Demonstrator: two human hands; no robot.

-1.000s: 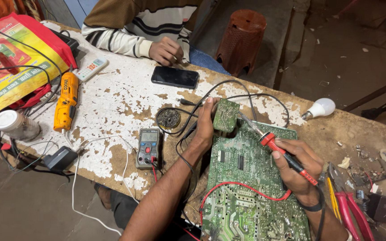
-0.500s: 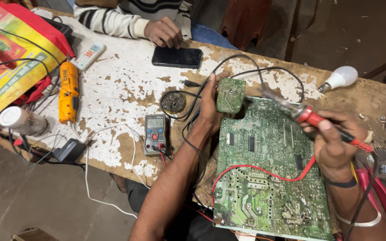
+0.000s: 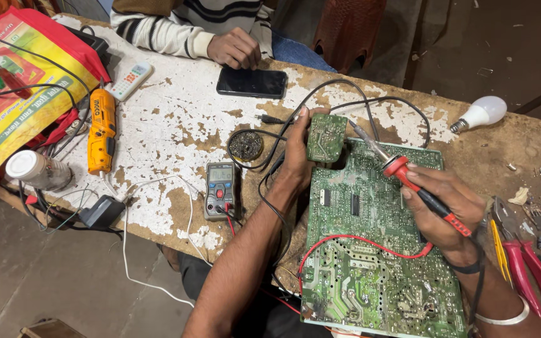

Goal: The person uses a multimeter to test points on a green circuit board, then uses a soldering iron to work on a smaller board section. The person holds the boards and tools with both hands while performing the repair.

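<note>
My left hand (image 3: pixel 297 153) holds a small green circuit board (image 3: pixel 325 137) upright by its edge, above the top left corner of a large green circuit board (image 3: pixel 377 250) that lies on the workbench. My right hand (image 3: pixel 443 209) grips a red-handled soldering iron (image 3: pixel 408 178). Its metal tip points up and left and ends just beside the small board's right edge. A red wire loops across the large board.
A multimeter (image 3: pixel 220 188), a round tin (image 3: pixel 245 144), a black phone (image 3: pixel 252 82), a yellow power tool (image 3: pixel 102 128), a white remote (image 3: pixel 129 80) and a light bulb (image 3: pixel 482 113) lie on the flaking white bench (image 3: pixel 176 125). Red pliers (image 3: pixel 527 269) rest at right. Another person's hand (image 3: pixel 236 49) rests beyond the phone.
My right hand with the soldering iron has shifted a little to the right and back, its tip staying near the small board. My left hand keeps holding that board.
</note>
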